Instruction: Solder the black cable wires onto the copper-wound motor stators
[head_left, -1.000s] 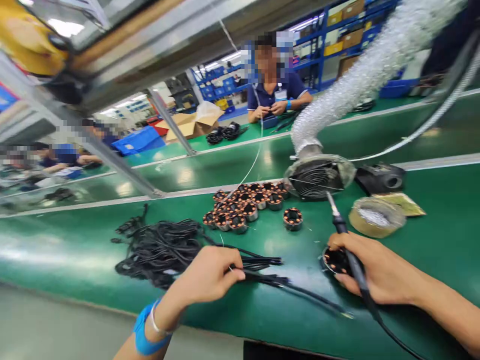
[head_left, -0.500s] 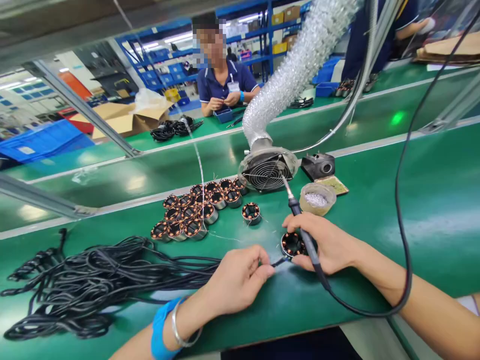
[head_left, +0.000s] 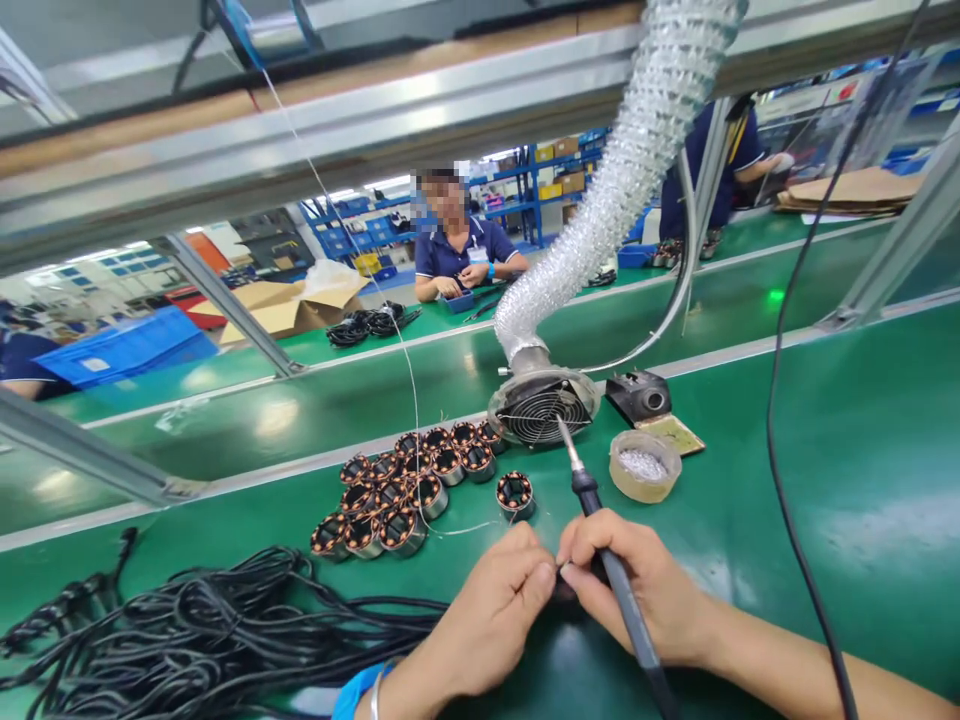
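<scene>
My right hand (head_left: 637,585) is closed around a soldering iron (head_left: 619,590), whose tip points up and away in front of the round fan grille. Its thumb and forefinger also pinch at a small dark piece against my left fingertips. My left hand (head_left: 499,605) is closed, with black cables (head_left: 405,612) running in behind it; the end it grips is mostly hidden by the fingers. Something dark shows below the meeting fingertips, too covered to make out. Just beyond the hands stands a single copper-wound stator (head_left: 515,496).
Several more stators (head_left: 401,528) cluster at the left, with a thin solder wire (head_left: 415,400) hanging over them. A cable heap (head_left: 202,630) lies front left. Behind are a fume fan (head_left: 544,412), a silver duct (head_left: 592,210), a tub (head_left: 645,468) and an iron stand (head_left: 637,397). A co-worker (head_left: 465,250) sits opposite.
The view has tilted upward. My left hand has come up against my right fingertips. My right fingers have left the stator they held, which is now out of sight; the iron remains in that hand.
</scene>
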